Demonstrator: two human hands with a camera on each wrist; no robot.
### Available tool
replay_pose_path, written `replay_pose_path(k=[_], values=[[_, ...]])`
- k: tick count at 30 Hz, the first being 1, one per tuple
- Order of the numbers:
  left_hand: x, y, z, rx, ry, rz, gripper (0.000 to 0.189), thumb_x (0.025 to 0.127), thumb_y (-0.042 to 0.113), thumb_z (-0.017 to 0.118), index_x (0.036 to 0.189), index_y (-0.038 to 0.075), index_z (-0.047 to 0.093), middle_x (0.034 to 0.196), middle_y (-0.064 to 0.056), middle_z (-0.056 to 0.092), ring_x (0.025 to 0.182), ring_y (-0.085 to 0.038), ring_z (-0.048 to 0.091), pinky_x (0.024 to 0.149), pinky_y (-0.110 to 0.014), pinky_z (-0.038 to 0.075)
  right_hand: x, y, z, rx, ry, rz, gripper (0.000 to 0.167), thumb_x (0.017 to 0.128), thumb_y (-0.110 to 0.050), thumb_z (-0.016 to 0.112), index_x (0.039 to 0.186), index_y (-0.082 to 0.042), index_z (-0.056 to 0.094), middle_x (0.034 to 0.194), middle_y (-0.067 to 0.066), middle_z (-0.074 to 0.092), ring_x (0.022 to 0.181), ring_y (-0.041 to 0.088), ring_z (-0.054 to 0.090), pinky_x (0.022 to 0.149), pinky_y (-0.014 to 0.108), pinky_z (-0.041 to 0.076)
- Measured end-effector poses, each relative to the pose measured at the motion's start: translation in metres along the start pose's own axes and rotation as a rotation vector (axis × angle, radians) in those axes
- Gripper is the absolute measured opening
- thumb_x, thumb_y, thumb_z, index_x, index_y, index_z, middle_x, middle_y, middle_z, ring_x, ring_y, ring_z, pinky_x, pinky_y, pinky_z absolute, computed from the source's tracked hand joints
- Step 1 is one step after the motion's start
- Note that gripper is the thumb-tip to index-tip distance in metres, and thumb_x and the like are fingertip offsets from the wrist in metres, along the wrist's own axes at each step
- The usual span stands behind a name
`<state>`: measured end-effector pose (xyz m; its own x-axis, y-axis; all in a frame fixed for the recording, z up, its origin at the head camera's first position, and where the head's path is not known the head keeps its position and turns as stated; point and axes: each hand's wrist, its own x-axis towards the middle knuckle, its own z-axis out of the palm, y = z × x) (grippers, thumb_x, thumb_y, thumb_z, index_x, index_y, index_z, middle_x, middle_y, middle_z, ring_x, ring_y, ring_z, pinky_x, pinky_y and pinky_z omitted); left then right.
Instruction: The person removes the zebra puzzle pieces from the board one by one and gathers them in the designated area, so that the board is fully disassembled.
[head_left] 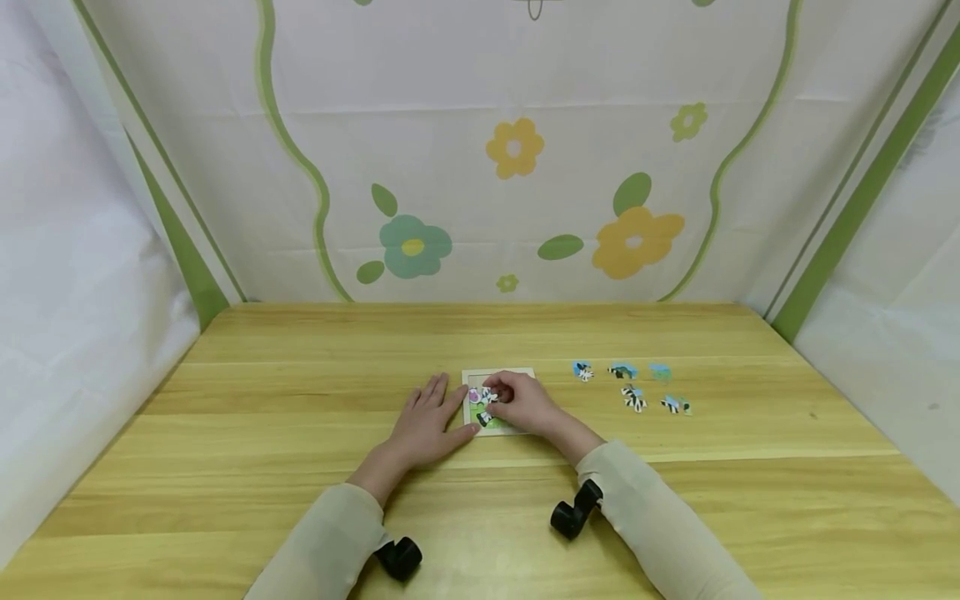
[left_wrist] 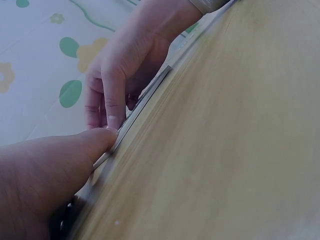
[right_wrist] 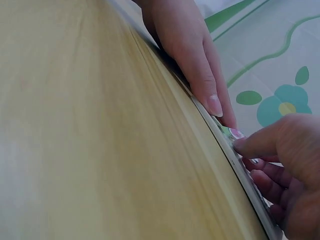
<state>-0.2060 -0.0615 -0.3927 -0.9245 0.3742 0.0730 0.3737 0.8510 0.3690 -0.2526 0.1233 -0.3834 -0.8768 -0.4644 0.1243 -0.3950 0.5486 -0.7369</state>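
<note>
On the counter (head_left: 225, 467), the puzzle (head_left: 510, 372) lay against my outspread left hand (head_left: 426, 427), beneath my right hand (head_left: 525, 405) pinching a piece (head_left: 489, 396).

Saw a flowered cloth (head_left: 465, 158) at twelve o'clock, pale panels (head_left: 82, 267) at nine and three, a wooden table (head_left: 262, 417) toward six.

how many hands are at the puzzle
2: the left hand at the left edge of the frame, fingers spread, and the right hand over it, fingertips at a piece. Neither is hidden.
</note>
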Motion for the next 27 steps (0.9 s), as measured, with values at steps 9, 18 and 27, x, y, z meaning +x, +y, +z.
replay_pose_path(k=[9, 18, 27], values=[[0.000, 0.000, 0.000, -0.005, 0.008, 0.008, 0.066, 0.085, 0.053, 0.039, 0.136, 0.012, 0.029, 0.139, -0.020, 0.013, 0.128, -0.030, 0.005, 0.099, -0.046, 0.006, 0.001, 0.002, -0.002, -0.026, -0.028, -0.003, 0.028, 0.076, -0.007, 0.064, 0.104, -0.002, 0.060, 0.080, -0.001, 0.053, 0.069, 0.012, 0.048, 0.062, 0.025, 0.041], [0.000, 0.001, -0.001, -0.011, 0.001, 0.004, 0.066, 0.085, 0.053, 0.038, 0.136, 0.012, 0.029, 0.140, -0.019, 0.012, 0.128, -0.030, 0.005, 0.099, -0.046, 0.006, 0.003, 0.002, -0.006, 0.080, -0.025, 0.017, 0.028, 0.076, -0.006, 0.064, 0.103, -0.001, 0.061, 0.077, 0.001, 0.056, 0.067, 0.014, 0.048, 0.060, 0.026, 0.042], [-0.001, 0.001, -0.002, -0.014, -0.006, -0.002, 0.066, 0.085, 0.053, 0.037, 0.136, 0.012, 0.028, 0.140, -0.019, 0.011, 0.128, -0.029, 0.004, 0.099, -0.045, 0.004, 0.002, -0.011, -0.028, 0.342, -0.007, 0.130, 0.031, 0.076, -0.004, 0.064, 0.106, -0.001, 0.060, 0.090, 0.008, 0.056, 0.079, 0.019, 0.049, 0.068, 0.031, 0.044]])
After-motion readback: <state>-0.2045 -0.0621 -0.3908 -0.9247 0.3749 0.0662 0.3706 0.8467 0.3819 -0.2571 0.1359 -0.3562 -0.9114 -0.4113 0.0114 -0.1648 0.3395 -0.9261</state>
